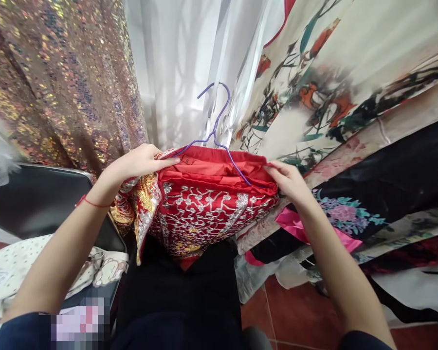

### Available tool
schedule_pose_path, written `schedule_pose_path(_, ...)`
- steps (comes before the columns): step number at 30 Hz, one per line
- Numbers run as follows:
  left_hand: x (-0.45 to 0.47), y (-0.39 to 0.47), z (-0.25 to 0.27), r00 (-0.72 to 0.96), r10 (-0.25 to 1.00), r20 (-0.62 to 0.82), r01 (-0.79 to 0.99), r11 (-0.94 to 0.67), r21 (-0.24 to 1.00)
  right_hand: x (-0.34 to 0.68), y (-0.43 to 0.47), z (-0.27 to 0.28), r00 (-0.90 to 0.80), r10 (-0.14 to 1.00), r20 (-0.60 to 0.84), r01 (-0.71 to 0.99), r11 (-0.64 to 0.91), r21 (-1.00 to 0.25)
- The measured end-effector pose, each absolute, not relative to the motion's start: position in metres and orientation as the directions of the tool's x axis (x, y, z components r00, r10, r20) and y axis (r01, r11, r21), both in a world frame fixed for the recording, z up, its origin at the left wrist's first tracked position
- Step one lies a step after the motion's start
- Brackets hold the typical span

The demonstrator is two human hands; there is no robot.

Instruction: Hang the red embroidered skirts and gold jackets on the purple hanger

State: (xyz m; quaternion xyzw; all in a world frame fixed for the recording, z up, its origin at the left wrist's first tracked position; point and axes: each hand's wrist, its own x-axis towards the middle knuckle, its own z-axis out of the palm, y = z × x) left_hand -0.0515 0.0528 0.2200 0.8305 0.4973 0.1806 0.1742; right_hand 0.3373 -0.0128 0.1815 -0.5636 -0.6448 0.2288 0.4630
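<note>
A red skirt-like garment with silver and gold embroidery hangs in front of my lap, its red lining showing at the open top. My left hand grips the left end of the top edge, thumb laid over the lining. At the right end, my right hand pinches the same edge. Inside the opening sits a purple wire hanger, its arms partly hidden in the cloth and its hook standing up above. An embroidered flap hangs down below my left hand.
Sequinned fabric hangs at the left, white curtains behind. Floral garments and a black one with pink ribbon crowd the right. A black chair holding a dotted bag stands left. Red floor tiles show below.
</note>
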Motion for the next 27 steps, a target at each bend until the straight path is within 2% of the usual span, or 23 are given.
schedule_pose_path(2,-0.05,0.054,0.218,0.437,0.879,0.191,0.76,-0.475,0.444,0.338,-0.019,0.184,0.152,0.746,0.649,0.711,0.373,-0.596)
schedule_pose_path(3,-0.05,0.054,0.217,0.429,0.873,0.234,0.762,-0.488,0.426,0.339,-0.022,0.185,0.161,0.654,0.739,0.797,0.355,-0.489)
schedule_pose_path(5,-0.048,0.054,0.213,0.41,0.855,0.319,0.764,-0.512,0.392,0.342,-0.026,0.184,0.143,0.563,0.814,0.91,0.249,-0.332)
schedule_pose_path(9,-0.043,0.05,0.207,0.383,0.844,0.376,0.784,-0.512,0.35,0.349,-0.033,0.169,0.061,0.509,0.858,0.996,0.022,-0.084)
schedule_pose_path(12,-0.039,0.049,0.206,0.374,0.852,0.366,0.796,-0.497,0.345,0.349,-0.044,0.148,0.066,0.472,0.879,0.998,-0.035,-0.056)
schedule_pose_path(15,-0.04,0.052,0.204,0.387,0.849,0.361,0.783,-0.509,0.357,0.351,-0.055,0.125,0.082,0.453,0.888,0.996,-0.002,-0.091)
schedule_pose_path(19,-0.045,0.057,0.201,0.406,0.851,0.331,0.773,-0.514,0.372,0.36,-0.061,0.102,0.088,0.532,0.842,0.993,0.022,-0.118)
schedule_pose_path(22,-0.044,0.057,0.2,0.374,0.867,0.329,0.808,-0.479,0.343,0.359,-0.071,0.097,0.092,0.555,0.827,0.994,-0.004,-0.109)
schedule_pose_path(25,-0.038,0.052,0.2,0.318,0.873,0.369,0.849,-0.435,0.299,0.334,-0.093,0.099,0.1,0.524,0.846,0.995,-0.039,-0.093)
schedule_pose_path(27,-0.035,0.05,0.199,0.299,0.877,0.377,0.866,-0.415,0.278,0.307,-0.11,0.098,0.058,0.493,0.868,0.998,-0.045,-0.041)
